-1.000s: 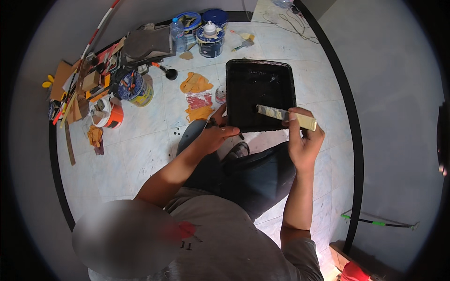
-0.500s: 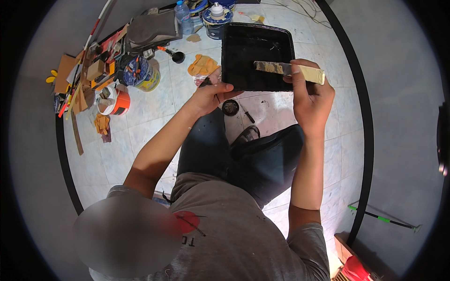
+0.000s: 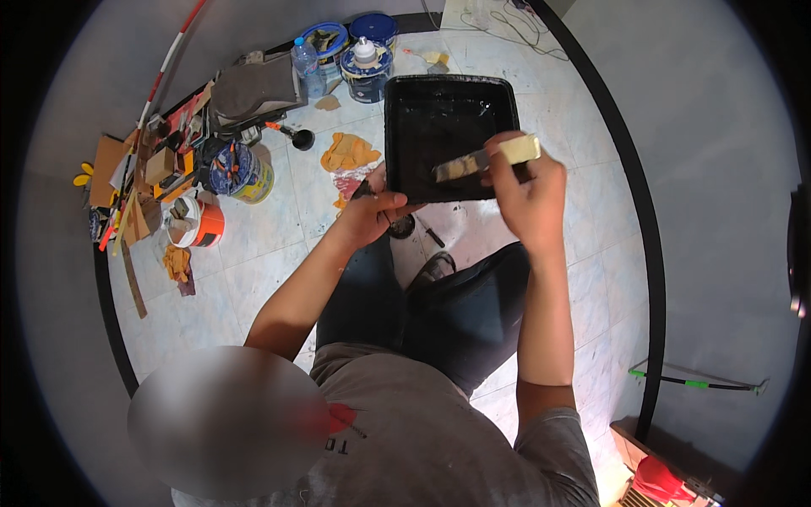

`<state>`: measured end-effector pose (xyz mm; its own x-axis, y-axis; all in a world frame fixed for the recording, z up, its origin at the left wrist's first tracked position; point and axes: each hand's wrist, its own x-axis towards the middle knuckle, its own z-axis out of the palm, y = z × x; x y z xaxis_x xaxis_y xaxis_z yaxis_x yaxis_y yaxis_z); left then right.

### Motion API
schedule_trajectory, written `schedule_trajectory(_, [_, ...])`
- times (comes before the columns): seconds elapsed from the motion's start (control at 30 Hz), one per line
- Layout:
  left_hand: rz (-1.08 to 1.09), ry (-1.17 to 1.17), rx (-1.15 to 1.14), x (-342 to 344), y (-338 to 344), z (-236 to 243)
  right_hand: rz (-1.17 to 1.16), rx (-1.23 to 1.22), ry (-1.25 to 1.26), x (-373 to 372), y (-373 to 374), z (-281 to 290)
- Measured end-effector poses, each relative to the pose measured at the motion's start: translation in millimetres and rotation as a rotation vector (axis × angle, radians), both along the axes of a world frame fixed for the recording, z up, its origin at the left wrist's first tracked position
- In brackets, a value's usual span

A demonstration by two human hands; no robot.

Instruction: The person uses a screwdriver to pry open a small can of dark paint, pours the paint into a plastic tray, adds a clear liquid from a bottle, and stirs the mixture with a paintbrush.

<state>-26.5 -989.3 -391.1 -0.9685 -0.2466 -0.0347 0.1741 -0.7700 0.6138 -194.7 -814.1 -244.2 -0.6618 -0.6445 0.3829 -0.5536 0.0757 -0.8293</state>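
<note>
My left hand (image 3: 367, 218) grips the near left corner of a black rectangular tray (image 3: 393, 118), its thumb on the rim. Inside, the tray is dark and glossy. My right hand (image 3: 528, 190) is closed on a flat tool (image 3: 519, 149) with a pale yellow handle; its paint-stained end, brush or scraper, I cannot tell, angles down-left over the tray's inside. Just below the tray's edge, a small dark round container (image 3: 402, 226) and a black-handled tool (image 3: 435, 237) lie on the floor between my legs.
Paint buckets (image 3: 367, 80), a water bottle (image 3: 308, 72) and orange rags (image 3: 346, 154) are on the tiled floor ahead. Tools and cardboard (image 3: 156, 165) are piled along the left wall beside an orange-and-white bucket (image 3: 203, 224). A green-and-black pole tool (image 3: 697, 384) leans at the right.
The tray and both hands rose in view, then came lower and shifted left. The tool's stained end now slants further down toward the tray's near side.
</note>
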Motion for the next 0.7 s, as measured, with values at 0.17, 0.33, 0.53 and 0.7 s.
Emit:
schedule_trajectory(0.17, [-0.021,0.021,-0.004,0,4,-2,0.01,-0.086,-0.029,-3,-22,-3])
schedule_trajectory(0.33, [-0.007,0.012,0.024,4,3,-4,0.052,-0.003,-0.158,-3,-2,-6])
schedule_trajectory(0.53, [-0.006,0.034,0.017,-1,-5,-1,-0.029,-0.013,-0.127,-6,-17,1])
schedule_trajectory(0.7, [0.005,0.057,0.012,-8,-12,4,0.021,-0.088,0.01,-9,-40,-2])
